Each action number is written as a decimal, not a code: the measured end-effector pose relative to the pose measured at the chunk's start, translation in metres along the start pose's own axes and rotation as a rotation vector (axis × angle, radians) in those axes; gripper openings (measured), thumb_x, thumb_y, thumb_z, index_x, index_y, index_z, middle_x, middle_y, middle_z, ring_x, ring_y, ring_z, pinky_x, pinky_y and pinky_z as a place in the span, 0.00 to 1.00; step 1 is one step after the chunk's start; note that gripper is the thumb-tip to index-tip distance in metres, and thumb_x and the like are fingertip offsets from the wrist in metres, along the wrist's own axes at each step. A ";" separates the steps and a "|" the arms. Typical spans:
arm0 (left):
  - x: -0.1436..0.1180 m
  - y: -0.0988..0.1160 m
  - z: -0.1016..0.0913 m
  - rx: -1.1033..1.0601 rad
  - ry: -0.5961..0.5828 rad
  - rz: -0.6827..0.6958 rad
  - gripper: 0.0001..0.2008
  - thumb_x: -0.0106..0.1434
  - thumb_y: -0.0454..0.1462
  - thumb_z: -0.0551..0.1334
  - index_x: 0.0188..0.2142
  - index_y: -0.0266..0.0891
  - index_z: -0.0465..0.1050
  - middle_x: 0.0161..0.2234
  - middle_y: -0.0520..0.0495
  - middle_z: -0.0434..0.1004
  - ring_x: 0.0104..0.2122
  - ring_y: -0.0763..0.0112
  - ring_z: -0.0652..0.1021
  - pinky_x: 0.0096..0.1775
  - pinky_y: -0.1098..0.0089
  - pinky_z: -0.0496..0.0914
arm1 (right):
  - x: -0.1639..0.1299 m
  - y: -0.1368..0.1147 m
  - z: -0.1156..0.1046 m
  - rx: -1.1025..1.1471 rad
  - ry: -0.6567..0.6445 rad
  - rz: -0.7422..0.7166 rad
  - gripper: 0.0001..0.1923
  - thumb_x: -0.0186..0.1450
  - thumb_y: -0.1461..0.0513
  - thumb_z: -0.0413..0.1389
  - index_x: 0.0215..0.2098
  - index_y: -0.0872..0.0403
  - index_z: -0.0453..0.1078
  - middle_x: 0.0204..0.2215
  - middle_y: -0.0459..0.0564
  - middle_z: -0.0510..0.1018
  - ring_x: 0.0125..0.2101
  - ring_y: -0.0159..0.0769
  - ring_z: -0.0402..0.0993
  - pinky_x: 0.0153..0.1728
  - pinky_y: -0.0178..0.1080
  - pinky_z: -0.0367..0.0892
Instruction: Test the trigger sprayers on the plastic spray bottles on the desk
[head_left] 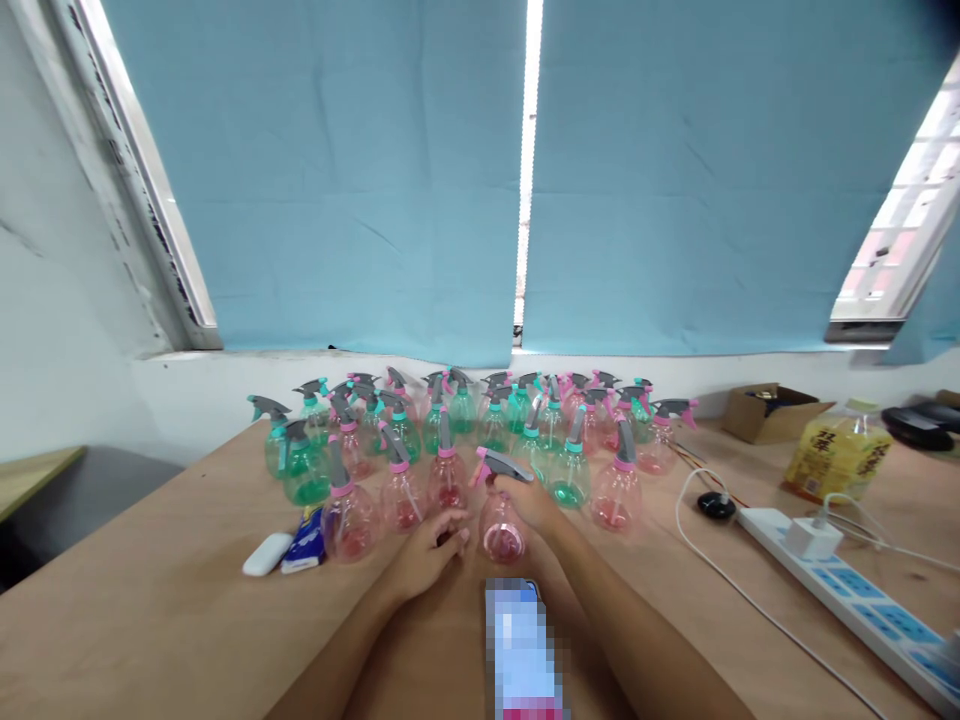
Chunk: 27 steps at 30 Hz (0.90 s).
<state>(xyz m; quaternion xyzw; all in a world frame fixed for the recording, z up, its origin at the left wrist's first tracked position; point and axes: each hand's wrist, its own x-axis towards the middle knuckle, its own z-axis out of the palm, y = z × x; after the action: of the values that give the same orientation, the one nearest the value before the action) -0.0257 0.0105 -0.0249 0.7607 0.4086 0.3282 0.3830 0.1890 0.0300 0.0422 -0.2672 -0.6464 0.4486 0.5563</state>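
Observation:
My right hand (529, 498) is closed round the neck of a pink spray bottle (501, 532), just below its grey and pink trigger head. This bottle is tilted, its round base facing me and its nozzle pointing left. To its left, my left hand (429, 556) is low over the table, thumb and fingers apart with a gap between them, and nothing visible in it. Just behind that hand stands another pink spray bottle (448, 480). Several more spray bottles in pink and green, such as a green spray bottle (570, 478), stand upright in rows behind both hands.
A phone (523, 645) with a blurred screen lies between my forearms. On the left are a white case (268, 554) and a blue packet (304, 542). A power strip (847, 590), a yellow-labelled jug (836, 452) and a cardboard box (769, 418) occupy the right.

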 end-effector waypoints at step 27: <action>-0.004 0.014 -0.002 0.043 -0.013 -0.030 0.18 0.67 0.47 0.58 0.48 0.40 0.76 0.41 0.47 0.80 0.40 0.63 0.76 0.45 0.67 0.69 | -0.001 -0.002 -0.003 -0.003 -0.060 0.006 0.14 0.48 0.65 0.49 0.27 0.53 0.76 0.21 0.44 0.71 0.24 0.32 0.61 0.26 0.34 0.55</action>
<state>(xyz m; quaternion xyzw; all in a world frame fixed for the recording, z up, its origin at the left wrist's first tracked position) -0.0241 0.0023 -0.0127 0.7645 0.4246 0.3086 0.3742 0.1923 0.0290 0.0431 -0.2562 -0.6628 0.4571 0.5349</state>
